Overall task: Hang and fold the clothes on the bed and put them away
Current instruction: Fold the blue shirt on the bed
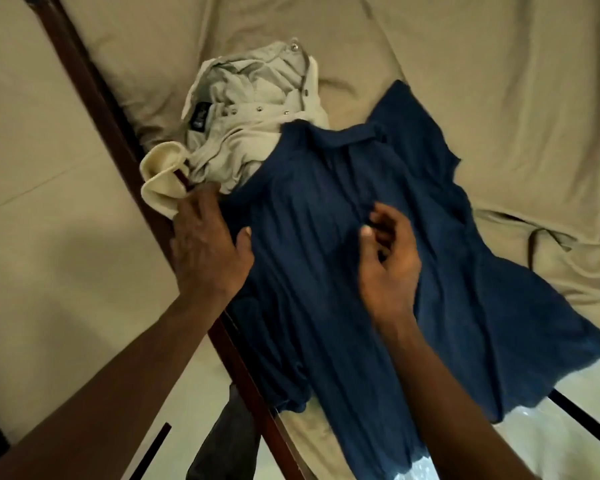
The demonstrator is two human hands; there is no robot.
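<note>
A tan-sheeted bed (499, 98) carries a blue shirt (326, 271) and crumpled beige shirt (250, 109).

the navy shirt (447, 271) is matt cloth with fine lengthwise creases. the grey shirt (250, 95) is thin crumpled cloth with shiny metal snaps (294, 47). the bed sheet (499, 81) is matt wrinkled fabric, the bed rail (94, 88) dark smooth wood.

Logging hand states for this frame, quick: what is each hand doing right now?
Left hand: open, resting at the edge of the blue shirt.
Right hand: fingers curled over the shirt; whether it pinches the fabric cannot be told.
</note>
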